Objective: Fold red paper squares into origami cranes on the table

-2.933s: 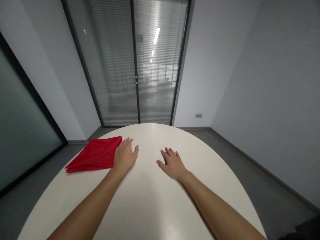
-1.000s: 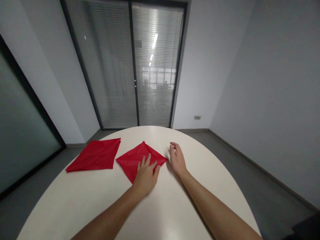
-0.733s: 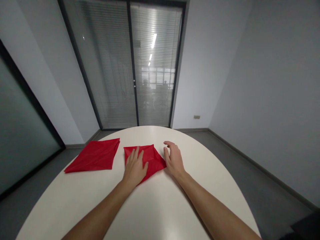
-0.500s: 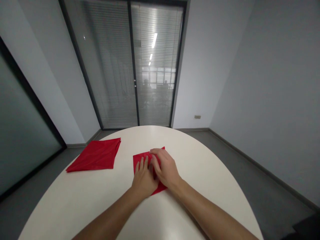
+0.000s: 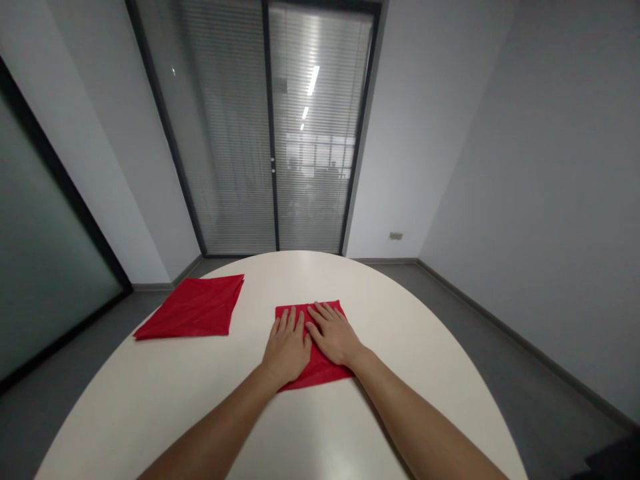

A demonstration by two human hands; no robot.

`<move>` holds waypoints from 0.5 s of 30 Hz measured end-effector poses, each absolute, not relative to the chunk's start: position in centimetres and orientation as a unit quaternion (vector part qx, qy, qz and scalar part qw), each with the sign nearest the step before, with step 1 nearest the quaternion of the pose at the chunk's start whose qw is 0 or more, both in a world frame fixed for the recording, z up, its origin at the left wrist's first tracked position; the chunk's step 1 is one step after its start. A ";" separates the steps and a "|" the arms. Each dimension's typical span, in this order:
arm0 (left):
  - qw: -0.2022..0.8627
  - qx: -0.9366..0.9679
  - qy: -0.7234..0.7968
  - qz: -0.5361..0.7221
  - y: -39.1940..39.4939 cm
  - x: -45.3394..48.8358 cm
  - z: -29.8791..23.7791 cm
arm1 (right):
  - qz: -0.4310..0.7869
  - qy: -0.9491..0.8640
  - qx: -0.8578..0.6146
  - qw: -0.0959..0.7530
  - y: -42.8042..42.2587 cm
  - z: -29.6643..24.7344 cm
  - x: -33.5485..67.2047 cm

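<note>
A folded red cloth [image 5: 320, 370] lies square in the middle of the white oval table [image 5: 150, 413]. My left hand [image 5: 289, 345] rests flat on its left half, fingers stretched out. My right hand [image 5: 333, 333] lies flat on its right half, fingers extended toward the far edge. The two hands touch side by side and cover most of the cloth. Neither hand grips anything.
A second stack of folded red cloth [image 5: 193, 307] sits at the table's far left, near the edge. Beyond the table are glass doors with blinds [image 5: 273, 133], grey walls and grey floor [image 5: 500, 347].
One cloth was taken from the left stack and slid to the middle. It was turned from a diamond to square. Both hands now press flat on it.
</note>
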State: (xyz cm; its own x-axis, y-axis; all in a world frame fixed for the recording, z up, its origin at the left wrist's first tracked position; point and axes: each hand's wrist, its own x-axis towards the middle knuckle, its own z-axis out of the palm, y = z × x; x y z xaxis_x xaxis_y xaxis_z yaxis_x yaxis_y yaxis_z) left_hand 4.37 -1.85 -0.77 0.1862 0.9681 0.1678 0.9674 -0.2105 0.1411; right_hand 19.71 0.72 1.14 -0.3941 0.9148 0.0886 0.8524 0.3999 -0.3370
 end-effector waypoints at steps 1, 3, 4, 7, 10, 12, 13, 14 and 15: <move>0.001 0.768 0.632 0.108 -1.8 4.3 -0.7 | 0.115 -0.824 -0.539 0.128 0.8 1.0 19.7; -0.002 0.763 0.638 0.104 -1.6 4.0 -0.5 | 0.107 -0.817 -0.553 0.122 1.2 0.8 20.0; -0.007 0.761 0.641 0.103 -1.6 3.9 -0.4 | 0.104 -0.813 -0.561 0.117 1.4 0.7 20.2; -0.020 0.752 0.650 0.107 -1.7 3.7 -0.3 | 0.092 -0.791 -0.595 0.104 1.9 0.6 20.8; -0.021 0.747 0.655 0.111 -1.7 3.6 -0.4 | 0.042 -0.769 -0.628 0.108 1.7 1.3 21.0; -0.023 0.747 0.655 0.115 -1.6 3.7 -0.5 | -0.005 -0.780 -0.611 0.137 1.1 2.0 20.6; -0.026 0.746 0.655 0.117 -1.6 3.7 -0.6 | -0.015 -0.798 -0.583 0.154 0.8 2.2 20.3; -0.029 0.745 0.656 0.118 -1.4 3.6 -0.6 | -0.014 -0.811 -0.559 0.172 0.4 2.4 19.9; -0.032 0.745 0.656 0.118 -1.3 3.6 -0.7 | 0.000 -0.820 -0.542 0.183 0.0 2.5 19.6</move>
State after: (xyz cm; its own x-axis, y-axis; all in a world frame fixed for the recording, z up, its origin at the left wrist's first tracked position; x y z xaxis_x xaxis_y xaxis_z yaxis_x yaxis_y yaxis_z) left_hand 3.58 -1.30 -0.70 0.1114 0.9699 0.2167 0.9847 -0.1371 0.1072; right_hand 19.60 0.05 2.48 -0.3459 0.8891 0.2998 0.8891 0.4127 -0.1981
